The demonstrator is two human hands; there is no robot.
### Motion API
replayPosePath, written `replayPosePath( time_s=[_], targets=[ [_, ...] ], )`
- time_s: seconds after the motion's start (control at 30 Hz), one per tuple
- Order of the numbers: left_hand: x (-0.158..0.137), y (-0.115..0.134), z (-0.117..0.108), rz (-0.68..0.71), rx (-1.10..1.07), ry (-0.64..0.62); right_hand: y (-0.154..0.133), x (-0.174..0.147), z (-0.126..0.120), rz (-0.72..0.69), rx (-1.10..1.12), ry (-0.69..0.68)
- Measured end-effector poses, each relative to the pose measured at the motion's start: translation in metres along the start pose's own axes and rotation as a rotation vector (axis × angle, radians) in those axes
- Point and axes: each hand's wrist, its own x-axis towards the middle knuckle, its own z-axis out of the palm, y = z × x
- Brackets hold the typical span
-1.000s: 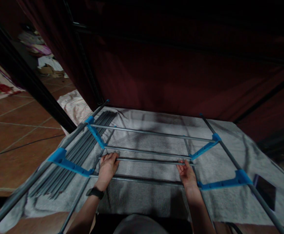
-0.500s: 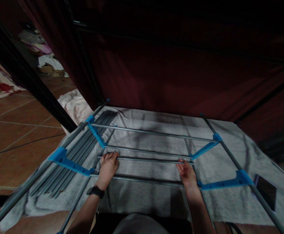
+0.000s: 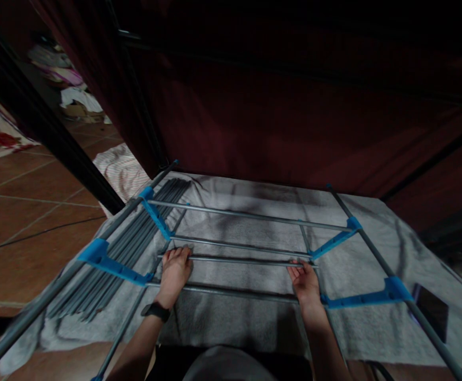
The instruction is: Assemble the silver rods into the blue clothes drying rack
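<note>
A loose grey metal tube [image 3: 242,260] lies crosswise between my two hands, inside a frame of grey tubes and blue plastic brackets [image 3: 114,263]. Near the tube's left end my left hand [image 3: 175,267], with a dark band on the wrist, is closed over it. My right hand [image 3: 304,278] pinches the tube close to its other end, palm turned partly up. Fixed crossbars join the brackets: a front crossbar [image 3: 238,293] nearer me and a back crossbar [image 3: 250,216] beyond. Another blue bracket [image 3: 368,300] sits right of my right hand.
A bundle of several grey tubes [image 3: 123,254] lies at the left on a grey blanket [image 3: 231,328]. A dark phone-like slab [image 3: 431,311] rests at the right. Behind hangs a dark red curtain [image 3: 262,132]. A black post [image 3: 52,116] slants over the tiled floor [image 3: 28,211].
The loose tube and my left hand have shifted very slightly to the left. My right hand keeps its hold almost unchanged.
</note>
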Motion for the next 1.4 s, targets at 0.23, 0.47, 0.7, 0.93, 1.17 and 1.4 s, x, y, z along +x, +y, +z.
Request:
replayPosePath(
  time_s=[0.23,0.47,0.7,0.93,1.17,1.4],
  targets=[
    [0.0,0.001,0.0,-0.022,0.019,0.012,0.002,0.001,0.0,-0.026,-0.057,0.003],
    [0.001,-0.002,0.002,0.006,-0.08,-0.021,0.002,-0.001,0.002,-0.013,0.002,0.034],
    [0.002,-0.004,0.002,0.037,-0.116,-0.039,0.001,0.0,0.002,-0.005,-0.005,0.045],
    [0.002,0.002,-0.002,-0.006,-0.073,-0.023,-0.002,-0.001,0.002,0.019,0.004,0.044],
    [0.0,0.011,-0.006,-0.149,0.094,-0.006,0.002,0.002,0.0,-0.01,-0.038,0.022],
    [-0.002,0.014,-0.006,-0.247,0.19,-0.031,0.002,0.003,-0.003,-0.045,-0.035,0.034]
  ],
)
